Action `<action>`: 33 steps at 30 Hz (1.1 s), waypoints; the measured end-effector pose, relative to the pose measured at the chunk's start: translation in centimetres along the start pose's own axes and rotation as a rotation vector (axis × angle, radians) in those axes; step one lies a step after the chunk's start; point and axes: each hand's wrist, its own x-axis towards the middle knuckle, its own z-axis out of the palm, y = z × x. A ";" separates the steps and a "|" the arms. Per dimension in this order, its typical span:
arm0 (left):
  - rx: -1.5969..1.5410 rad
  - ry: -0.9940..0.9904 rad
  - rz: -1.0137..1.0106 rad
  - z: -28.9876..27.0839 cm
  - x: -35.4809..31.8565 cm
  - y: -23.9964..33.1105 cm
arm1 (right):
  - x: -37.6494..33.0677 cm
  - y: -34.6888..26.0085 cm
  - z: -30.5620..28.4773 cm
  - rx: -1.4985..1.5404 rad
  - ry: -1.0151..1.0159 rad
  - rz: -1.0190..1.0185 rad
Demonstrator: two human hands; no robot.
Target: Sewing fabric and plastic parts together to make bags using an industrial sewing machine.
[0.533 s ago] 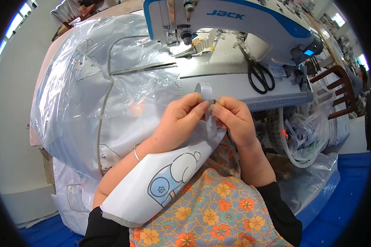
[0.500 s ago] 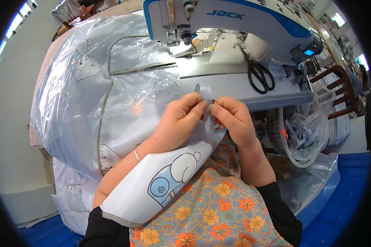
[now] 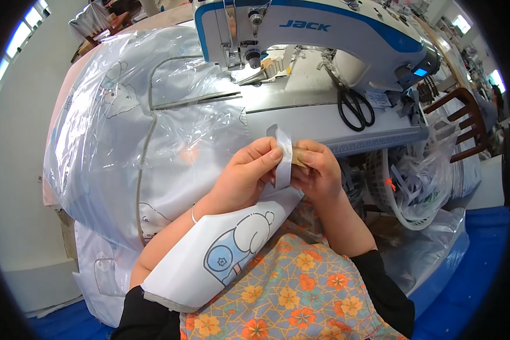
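Observation:
My left hand point(image 3: 248, 170) pinches a pale, shiny fabric strip point(image 3: 284, 161) that stands upright in a bent loop in front of my chest. From the other side my right hand point(image 3: 320, 170) is closed on a small flat brownish-gold piece point(image 3: 296, 156), whose other end meets the strip. My fingers hide where the two join. Over my left forearm and lap lies a white fabric panel point(image 3: 181, 272) with a cartoon print and a grey edge. Left of my hands, printed white fabric under clear plastic film point(image 3: 192, 133) covers the table.
A white and blue sewing machine point(image 3: 317, 28) stands beyond my hands. Black-handled scissors point(image 3: 355, 110) lie on its bed. At right, a white basket point(image 3: 379, 190) holds plastic and strips, near a brown wooden chair point(image 3: 464, 122).
The strip now shows broad side up as a loop between my hands, and the brownish-gold piece has come into view. My fingertips have moved slightly apart.

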 end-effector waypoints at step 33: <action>0.059 0.252 0.094 -0.2 0.9 0.0 | -13.1 -25.9 -31.0 -0.764 1.297 -0.623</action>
